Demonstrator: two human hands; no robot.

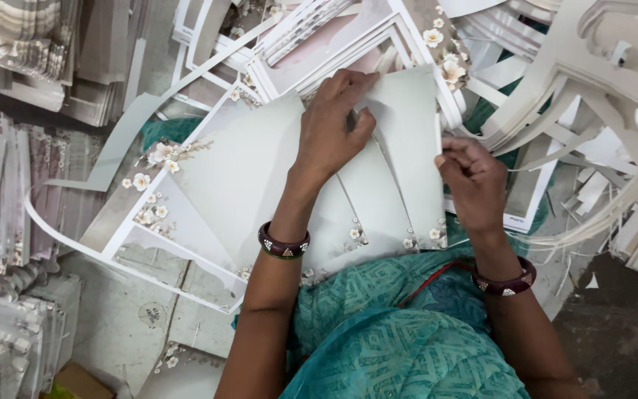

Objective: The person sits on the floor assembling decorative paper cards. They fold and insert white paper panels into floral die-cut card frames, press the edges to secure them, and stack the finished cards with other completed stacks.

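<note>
Looking straight down at someone's lap here. The left hand [331,122] lies on top of a pale grey-white card sheet [400,140], palm down, with the fingers [356,83] curled over its far edge and the thumb pressing the face of the sheet. The right hand [472,181] pinches the sheet's right edge, fingers closed on it. That sheet sits in the middle of the scene, on top of a bigger pale sheet with a flower border [223,177] that spreads left across the lap, over teal patterned cloth [393,332]. Both wrists have dark bangles [283,245]. On the far right there's a messy heap of white card offcuts and strips [592,96]. Along the left, stacks of printed sheets [1,199] are piled up. More flower-printed frames [334,37] lie on the far side, just beyond the hands.
</note>
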